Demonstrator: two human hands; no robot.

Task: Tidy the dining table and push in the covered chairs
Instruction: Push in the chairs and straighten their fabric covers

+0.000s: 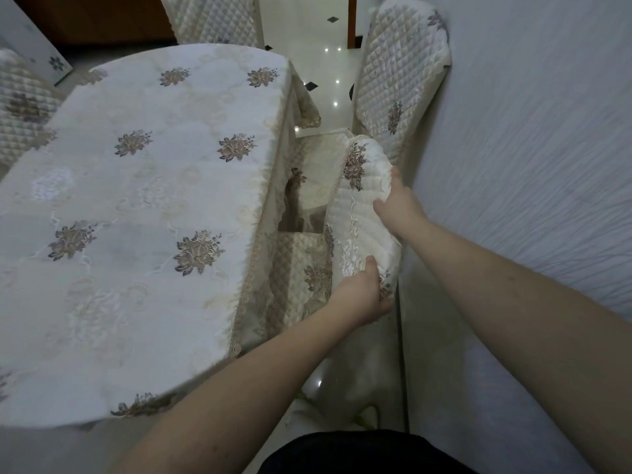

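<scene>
Chair (362, 213) beside the bench (143, 206), seat partly under it; we grip its padded backrest, left hand (359, 295) and right hand (398, 206) fingers curled on. Bench top looks tidy; far chair (400, 80) not pushed in.

Dim, cool, even light with soft shadows. Small ceiling-light glints dot the glossy floor (328, 80) at twelve o'clock. Wide-angle distortion bows the edges, and the wall (533, 138) at three o'clock smears with blur.
</scene>
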